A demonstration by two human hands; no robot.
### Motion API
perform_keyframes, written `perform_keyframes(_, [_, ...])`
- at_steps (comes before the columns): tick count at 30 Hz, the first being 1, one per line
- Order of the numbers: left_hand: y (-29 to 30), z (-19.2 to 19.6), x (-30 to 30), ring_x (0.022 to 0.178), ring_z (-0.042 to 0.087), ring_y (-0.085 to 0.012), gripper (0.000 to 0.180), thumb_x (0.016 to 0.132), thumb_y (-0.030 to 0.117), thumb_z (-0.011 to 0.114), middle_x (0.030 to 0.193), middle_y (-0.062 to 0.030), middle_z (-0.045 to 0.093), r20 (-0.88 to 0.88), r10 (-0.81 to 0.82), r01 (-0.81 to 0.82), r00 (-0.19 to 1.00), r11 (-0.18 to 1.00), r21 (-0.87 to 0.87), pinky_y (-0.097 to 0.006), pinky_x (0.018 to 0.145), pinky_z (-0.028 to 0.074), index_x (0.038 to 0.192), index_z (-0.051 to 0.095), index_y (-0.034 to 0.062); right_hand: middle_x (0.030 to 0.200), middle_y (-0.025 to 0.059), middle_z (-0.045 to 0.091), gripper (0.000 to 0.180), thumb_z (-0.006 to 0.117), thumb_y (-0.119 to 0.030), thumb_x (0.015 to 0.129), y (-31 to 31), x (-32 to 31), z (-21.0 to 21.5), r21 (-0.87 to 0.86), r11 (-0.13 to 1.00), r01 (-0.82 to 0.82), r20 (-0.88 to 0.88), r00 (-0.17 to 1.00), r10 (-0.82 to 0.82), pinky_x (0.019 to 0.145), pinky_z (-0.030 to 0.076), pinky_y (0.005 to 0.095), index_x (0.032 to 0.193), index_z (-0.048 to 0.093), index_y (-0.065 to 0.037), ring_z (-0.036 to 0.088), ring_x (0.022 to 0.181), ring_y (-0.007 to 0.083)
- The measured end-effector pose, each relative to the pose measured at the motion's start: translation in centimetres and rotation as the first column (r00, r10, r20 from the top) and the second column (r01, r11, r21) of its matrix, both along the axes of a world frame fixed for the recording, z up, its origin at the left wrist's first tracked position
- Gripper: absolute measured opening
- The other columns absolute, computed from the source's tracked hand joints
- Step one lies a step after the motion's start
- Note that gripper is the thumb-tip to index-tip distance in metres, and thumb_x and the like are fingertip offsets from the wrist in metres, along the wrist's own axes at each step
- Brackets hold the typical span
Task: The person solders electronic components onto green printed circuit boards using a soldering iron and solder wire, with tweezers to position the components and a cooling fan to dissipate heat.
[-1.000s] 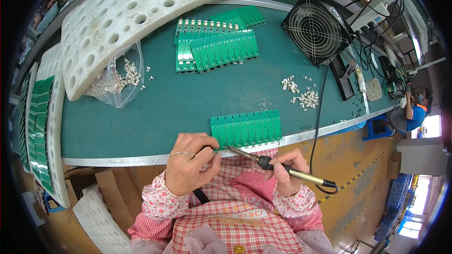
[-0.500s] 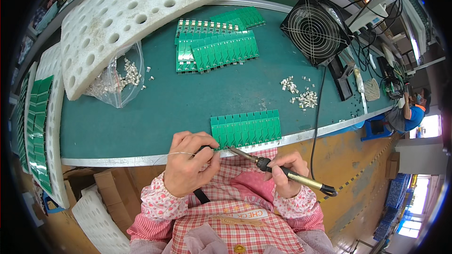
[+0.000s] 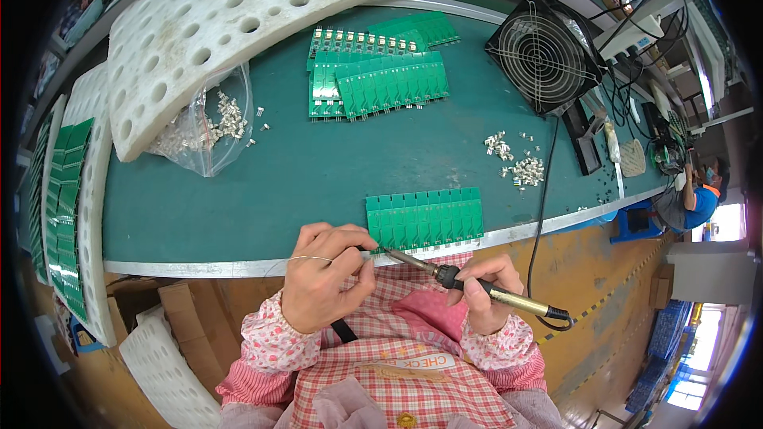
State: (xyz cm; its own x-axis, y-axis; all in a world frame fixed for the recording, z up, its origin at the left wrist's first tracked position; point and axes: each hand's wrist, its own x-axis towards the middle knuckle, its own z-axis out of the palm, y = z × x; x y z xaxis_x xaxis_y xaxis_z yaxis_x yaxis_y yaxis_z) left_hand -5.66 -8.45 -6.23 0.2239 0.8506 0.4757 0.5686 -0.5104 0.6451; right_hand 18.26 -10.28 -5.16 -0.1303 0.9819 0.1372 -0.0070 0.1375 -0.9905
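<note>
A green circuit board panel (image 3: 424,216) lies at the near edge of the bench, with small metal pins along its front side. In my right hand (image 3: 488,294) is a soldering iron (image 3: 465,280), held like a pen, its tip on the panel's near left edge. The fingers of my left hand (image 3: 327,274) are pinched at the panel's near left corner, close to the tip. A thin solder wire (image 3: 306,258) runs through them and curls off to the left. What else those fingertips hold is too small to make out.
Stacked green panels (image 3: 391,86) lie farther back. Small white connectors sit in a loose pile (image 3: 524,168) at right and in a clear bag (image 3: 208,143) at left. A black fan (image 3: 544,56) stands at back right; white foam boards (image 3: 258,12) with holes fill the left side.
The whole scene has shifted slightly to the right as my view turned. My hands stay at the panel's near left corner, with the iron's tip still by the edge.
</note>
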Motion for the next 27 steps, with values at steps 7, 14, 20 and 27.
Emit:
perform_keyframes(7, [-0.1, -0.1, 0.2, 0.091, 0.068, -0.0231, 0.018, 0.068, -0.001, 0.071, 0.093, -0.0052, 0.067, -0.002, 0.023, -0.023, 1.0, 1.0, 0.007, -0.037, 0.081, 0.045, 0.068, 0.055, 0.0062, 0.078, 0.0147, 0.068, 0.011, 0.063, -0.003, 0.089, 0.0, 0.0, -0.1, -0.002, 1.0, -0.027, 0.012, 1.0, 0.027, 0.054, 0.055, 0.0267, 0.093, 0.055, 0.003, 0.069, 0.061, 0.0164])
perform_keyframes(14, [0.0, 0.1, 0.3, 0.088, 0.065, -0.0222, 0.018, 0.069, -0.001, 0.072, 0.094, -0.0054, 0.065, -0.046, 0.032, -0.031, 0.998, 0.999, 0.023, -0.037, 0.08, 0.045, 0.071, 0.055, 0.0057, 0.068, 0.0148, 0.062, 0.02, 0.06, -0.016, 0.091, -0.3, -1.4, 0.7, -0.053, 0.997, 0.055, 0.048, 0.997, -0.052, 0.05, 0.051, 0.0271, 0.093, 0.05, 0.001, 0.062, 0.053, 0.0167])
perform_keyframes(20, [-0.2, 0.0, 0.1, 0.083, 0.063, -0.022, 0.017, 0.07, 0.0, 0.072, 0.094, -0.0049, 0.065, -0.033, 0.044, -0.043, 0.998, 0.999, 0.024, -0.037, 0.08, 0.045, 0.073, 0.056, 0.0056, 0.068, 0.0144, 0.063, 0.018, 0.059, -0.014, 0.091, -0.7, -1.7, 0.8, -0.039, 0.997, 0.067, 0.055, 0.996, -0.065, 0.05, 0.051, 0.0271, 0.093, 0.05, 0.002, 0.061, 0.053, 0.0164])
perform_keyframes(27, [-0.2, 0.2, 0.0, 0.08, 0.063, -0.0218, 0.016, 0.071, 0.001, 0.072, 0.092, -0.0041, 0.066, -0.03, 0.052, -0.053, 0.998, 0.998, -0.023, -0.036, 0.08, 0.046, 0.075, 0.057, 0.0053, 0.076, 0.0141, 0.067, 0.008, 0.06, -0.001, 0.089, -0.7, -0.5, -0.6, 0.125, 0.988, 0.09, -0.02, 0.996, -0.088, 0.052, 0.055, 0.0261, 0.094, 0.056, 0.004, 0.067, 0.057, 0.0156])
